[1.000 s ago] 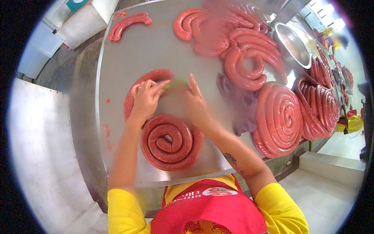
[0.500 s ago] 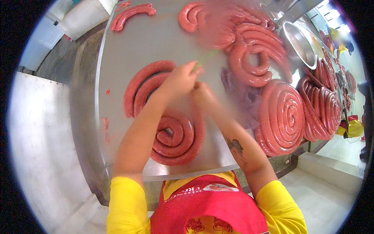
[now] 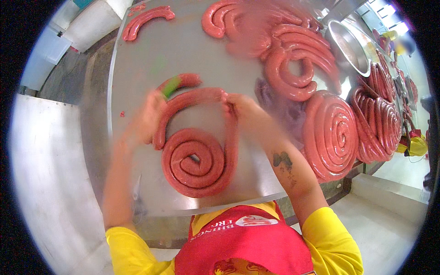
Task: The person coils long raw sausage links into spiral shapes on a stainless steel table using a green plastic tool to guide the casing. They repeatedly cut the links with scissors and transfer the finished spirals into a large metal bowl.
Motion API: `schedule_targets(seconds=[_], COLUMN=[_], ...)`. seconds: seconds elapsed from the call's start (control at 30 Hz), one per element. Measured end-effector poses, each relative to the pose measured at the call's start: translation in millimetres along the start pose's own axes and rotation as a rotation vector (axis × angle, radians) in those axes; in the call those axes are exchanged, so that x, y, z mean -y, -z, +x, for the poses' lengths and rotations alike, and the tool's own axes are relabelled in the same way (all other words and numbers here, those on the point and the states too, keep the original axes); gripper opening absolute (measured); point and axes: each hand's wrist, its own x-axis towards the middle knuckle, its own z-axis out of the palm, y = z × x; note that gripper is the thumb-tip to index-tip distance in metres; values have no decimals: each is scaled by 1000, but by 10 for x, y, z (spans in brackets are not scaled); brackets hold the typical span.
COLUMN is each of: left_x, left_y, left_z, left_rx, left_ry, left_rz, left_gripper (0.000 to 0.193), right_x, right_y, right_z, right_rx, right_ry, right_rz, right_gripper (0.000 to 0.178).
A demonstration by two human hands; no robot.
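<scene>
A long pink sausage coil (image 3: 195,162) lies on the metal table in front of me, its outer length rising to my right hand. My right hand (image 3: 243,107) is closed and pinches the sausage where two lengths meet at a narrow spot. My left hand (image 3: 153,114), blurred by motion, is closed at the left beside a curved sausage length (image 3: 188,101). A slim green object (image 3: 171,87) sticks out of it; its kind is too blurred to tell. Behind it a short sausage piece (image 3: 190,80) lies partly hidden.
More raw sausage (image 3: 291,68) lies at the far right, near a large flat spiral (image 3: 332,135) and darker coils (image 3: 378,119). A steel bowl (image 3: 349,48) stands behind. One short sausage (image 3: 149,20) lies far left. Another person in yellow (image 3: 417,146) is at the right edge.
My left hand has moved left and toward me, away from my right hand, with the green object. The sausage between them now shows. My right hand stays near the same spot.
</scene>
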Motion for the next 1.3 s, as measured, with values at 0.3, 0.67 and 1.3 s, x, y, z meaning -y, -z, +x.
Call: schedule_targets(seconds=[0.3, 0.67, 1.3], left_x=[-66, -108, -505], left_y=[-935, -501, 789], left_z=[-355, 379, 1181], left_rx=[-93, -178, -385], left_ry=[-313, -437, -114], left_rz=[-46, 2, -1059], left_gripper=[29, 31, 24], right_x=[69, -32, -65], right_y=[-436, -457, -294], right_z=[-506, -527, -222], right_rx=[-313, -253, -54], right_ry=[691, 1152, 384], right_rz=[-1505, -1362, -915], right_gripper=[23, 12, 34])
